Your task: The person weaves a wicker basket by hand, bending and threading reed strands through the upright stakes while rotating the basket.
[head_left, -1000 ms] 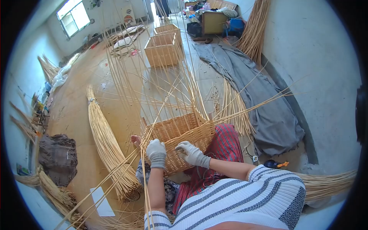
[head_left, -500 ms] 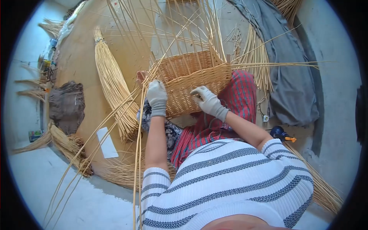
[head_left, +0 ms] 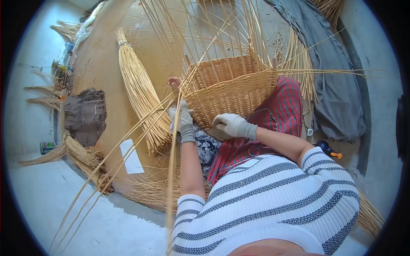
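Note:
A half-woven wicker basket (head_left: 230, 96) rests tilted on my lap, with tall stakes rising from its walls. My left hand (head_left: 183, 118), in a pale work glove, is closed at the basket's lower left corner, on a long willow rod (head_left: 172, 170) that runs down past my forearm. Part of that rod is blurred, and the fingertips are partly hidden. My right hand (head_left: 232, 126), gloved too, has its fingers curled just under the basket's front bottom edge. What they hold, if anything, does not show. More loose rods (head_left: 128, 141) fan out from the corner towards the lower left.
A tied bundle of willow rods (head_left: 141, 94) lies on the board to the left, near a white sheet (head_left: 131, 157) and a dark cloth (head_left: 85, 115). Grey fabric (head_left: 333, 94) and loose rods (head_left: 299, 64) lie on the right. A dark blue bottle (head_left: 326, 148) stands near my right elbow.
The view has shifted, so everything sits further right. Both hands have moved lower against the basket: the left down from its upper corner, the right from its front wall to its bottom edge.

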Demonstrator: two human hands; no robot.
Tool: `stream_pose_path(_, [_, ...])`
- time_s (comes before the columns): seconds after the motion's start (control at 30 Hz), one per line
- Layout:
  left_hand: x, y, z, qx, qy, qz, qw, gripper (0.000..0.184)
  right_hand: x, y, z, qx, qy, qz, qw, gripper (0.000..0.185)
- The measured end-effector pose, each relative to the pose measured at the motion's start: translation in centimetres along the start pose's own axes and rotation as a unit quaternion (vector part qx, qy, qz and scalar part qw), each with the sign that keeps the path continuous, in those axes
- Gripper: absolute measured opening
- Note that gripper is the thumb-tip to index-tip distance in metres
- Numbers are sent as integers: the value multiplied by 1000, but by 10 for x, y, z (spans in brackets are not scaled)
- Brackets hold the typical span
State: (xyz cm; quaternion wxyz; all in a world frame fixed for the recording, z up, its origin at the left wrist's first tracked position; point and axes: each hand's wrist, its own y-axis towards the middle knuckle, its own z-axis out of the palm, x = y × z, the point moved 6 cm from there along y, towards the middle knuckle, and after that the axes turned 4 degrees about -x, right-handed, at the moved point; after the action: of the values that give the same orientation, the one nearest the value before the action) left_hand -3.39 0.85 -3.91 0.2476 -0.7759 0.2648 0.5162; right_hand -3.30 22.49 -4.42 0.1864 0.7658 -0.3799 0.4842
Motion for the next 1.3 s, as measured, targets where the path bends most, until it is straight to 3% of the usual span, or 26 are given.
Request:
stream_pose_path(0.03, [12, 10, -2, 2, -1, 5, 1000, 33, 14, 5, 7, 25, -6, -31, 999, 18])
stream_pose_path(0.1, [51, 35, -6, 21, -341, -61, 938, 23, 33, 23, 11, -5, 27, -84, 996, 20])
stream_pose_path(0.13, [21, 19, -10, 29, -247, -62, 967, 18, 43, 38, 2, -92, 85, -92, 988, 23])
stream_pose_path(0.23, [27, 20, -4, 99, -277, -52, 954, 24, 46, 110, -6, -260, 267, -65, 926, 47])
stream_pose_path(0.3, [37, 16, -8, 59, -127, -56, 989, 24, 43, 160, -17, -356, 9, 12, 935, 71])
stream_pose_path(0.33, [32, 17, -9, 66, 52, 118, 989, 32, 27, 192, -17, -365, 14, 16, 931, 71])
stream_pose_path(0.37, [24, 11, -5, 70, 227, 287, 928, 41, -4, 226, -10, -357, 84, 77, 927, 83])
stream_pose_path(0.43, [-25, -8, -14, 53, 265, 312, 911, 53, -14, 239, -5, -351, 165, 139, 911, 97])
stream_pose_path(0.5, [-41, -10, -14, 9, 331, 426, 842, 57, 1, 229, 3, -257, 483, 170, 820, 108])
stream_pose_path(0.57, [-38, 3, -14, 45, 314, 367, 875, 54, -3, 235, 1, -282, 498, 144, 807, 115])
stream_pose_path(0.63, [-30, 13, -12, 116, 310, 276, 902, 47, -12, 216, -4, -426, 295, 301, 800, 98])
stream_pose_path(0.67, [-28, 15, -13, 84, 327, 350, 874, 47, 0, 207, -7, -427, 297, 303, 799, 98])
stream_pose_path(0.77, [-4, 29, -10, 72, 375, 355, 853, 53, 20, 198, -5, -415, 326, 248, 812, 72])
stream_pose_path(0.8, [13, 40, -10, 106, 345, 247, 899, 56, 22, 216, 0, -418, 413, 78, 805, 59])
stream_pose_path(0.83, [13, 40, -8, 108, 344, 243, 901, 56, 25, 225, 3, -404, 484, -97, 770, 48])
stream_pose_path(0.87, [4, 35, -8, 81, 341, 308, 884, 53, 29, 218, -2, -368, 390, -20, 844, 50])
stream_pose_path(0.9, [-5, 27, -10, 54, 338, 372, 863, 51, 37, 209, -11, -365, 390, -15, 845, 50])
stream_pose_path(0.97, [-14, 21, -9, 52, 358, 358, 861, 49, 53, 209, -15, -199, 298, 53, 932, 58])
stream_pose_path(1.03, [-9, 26, -6, 84, 397, 289, 867, 52, 87, 184, -40, -218, 205, 96, 949, 63])
stream_pose_path(1.07, [-11, 26, -4, 85, 421, 294, 854, 53, 111, 176, -62, -418, 69, -84, 902, 59])
stream_pose_path(1.1, [-5, 29, -6, 86, 424, 289, 854, 53, 135, 153, -65, -578, -71, -255, 772, 55])
stream_pose_path(1.13, [2, 34, -6, 86, 411, 311, 853, 52, 134, 151, -61, -576, -68, -254, 774, 55])
stream_pose_path(1.17, [-7, 29, -4, 85, 396, 332, 852, 51, 115, 163, -55, -455, 198, -221, 840, 45])
stream_pose_path(1.2, [-13, 24, -6, 71, 378, 331, 862, 31, 101, 173, -38, -294, 446, -165, 829, 34])
stream_pose_path(1.27, [1, 33, -6, 86, 393, 327, 855, 30, 34, 182, -18, -306, 375, -191, 854, 16])
stream_pose_path(1.3, [-9, 31, -3, 101, 404, 332, 846, 29, 16, 158, -25, -258, 385, -70, 883, 13])
